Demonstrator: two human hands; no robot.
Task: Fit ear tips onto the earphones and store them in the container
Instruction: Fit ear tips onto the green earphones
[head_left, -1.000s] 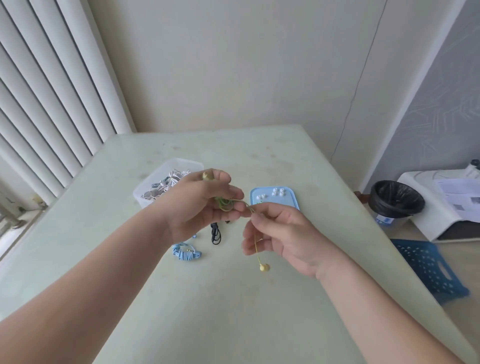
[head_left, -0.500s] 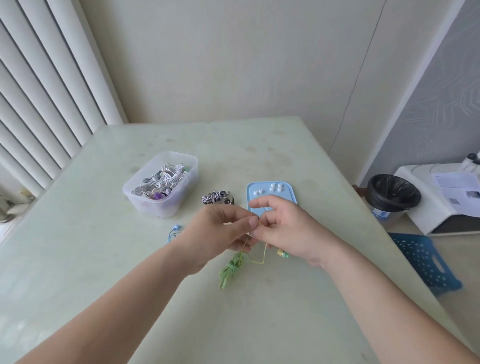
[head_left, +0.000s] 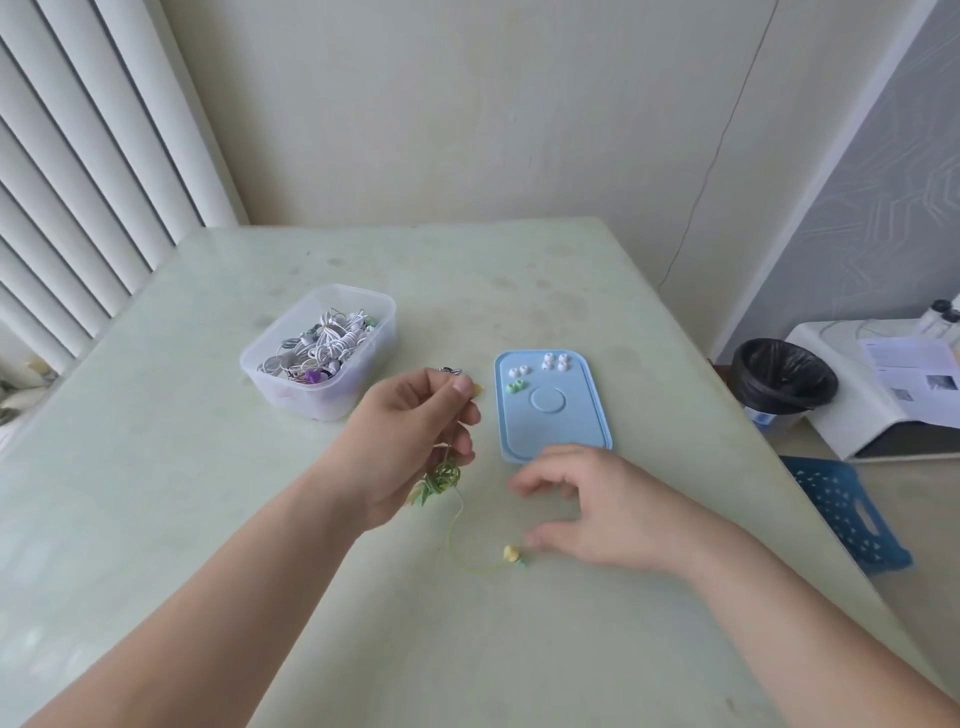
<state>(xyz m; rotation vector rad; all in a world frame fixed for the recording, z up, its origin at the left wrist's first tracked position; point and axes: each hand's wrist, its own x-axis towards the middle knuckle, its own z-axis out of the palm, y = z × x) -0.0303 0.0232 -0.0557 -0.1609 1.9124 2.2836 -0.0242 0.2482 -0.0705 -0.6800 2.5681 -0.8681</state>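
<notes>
two earbuds: one yellow bud (head_left: 478, 389) is pinched in the fingers of the left hand (head_left: 410, 441); the second bud (head_left: 511, 554) lies on the tabletop (head_left: 519, 649), joined by a green-yellow cable (head_left: 441, 477) bunched under that palm.
right hand (head_left: 587, 506): fingers loosely spread, holding nothing, thumb just beside the second bud.
step: fitting tips, seemingly; storing not begun.
next move: probably a fine pinch on the green tips (head_left: 515, 386) on the blue tray (head_left: 550, 436), then a push onto a bud.
container (head_left: 337, 397): clear tub of bundled earphones, left of the tray.
unclear: whether either bud already wears a tip; right hand is blurred; a dark item (head_left: 451, 370) behind the left fingers is mostly hidden.
</notes>
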